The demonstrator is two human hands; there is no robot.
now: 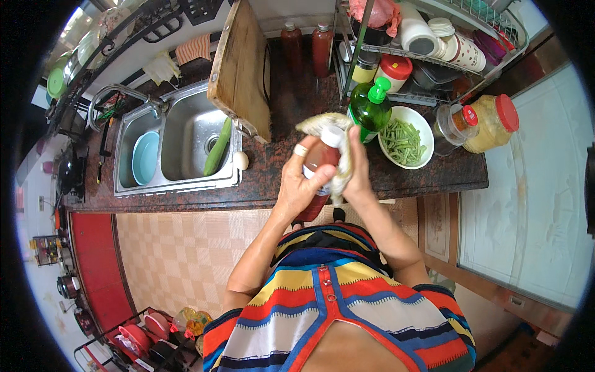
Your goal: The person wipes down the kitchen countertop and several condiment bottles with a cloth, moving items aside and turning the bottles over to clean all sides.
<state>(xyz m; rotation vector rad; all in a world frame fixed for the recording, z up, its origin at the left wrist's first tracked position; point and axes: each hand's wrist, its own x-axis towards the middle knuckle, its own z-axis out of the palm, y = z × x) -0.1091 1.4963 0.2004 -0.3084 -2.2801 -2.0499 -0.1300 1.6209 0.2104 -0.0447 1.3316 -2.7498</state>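
My left hand [300,183] grips a bottle of red-brown liquid [321,154] with a white cap, held tilted in front of my body near the counter's front edge. A pale, yellowish cloth [320,122] wraps behind the cap and down the bottle's right side. My right hand [359,174], slightly blurred, presses the cloth against the bottle. Just beyond that hand stands a green pump bottle [369,109]. A white bowl of cut green beans [403,139] is to its right. The lower part of the bottle is partly hidden by my left hand.
A steel double sink [186,144] holds a green gourd [218,149] and a blue basin [145,157]. An egg [241,161] sits by its rim. A wooden board [241,69] stands upright beside it. Two red bottles [321,51], a dish rack [360,60] and jars [488,123] line the back and right.
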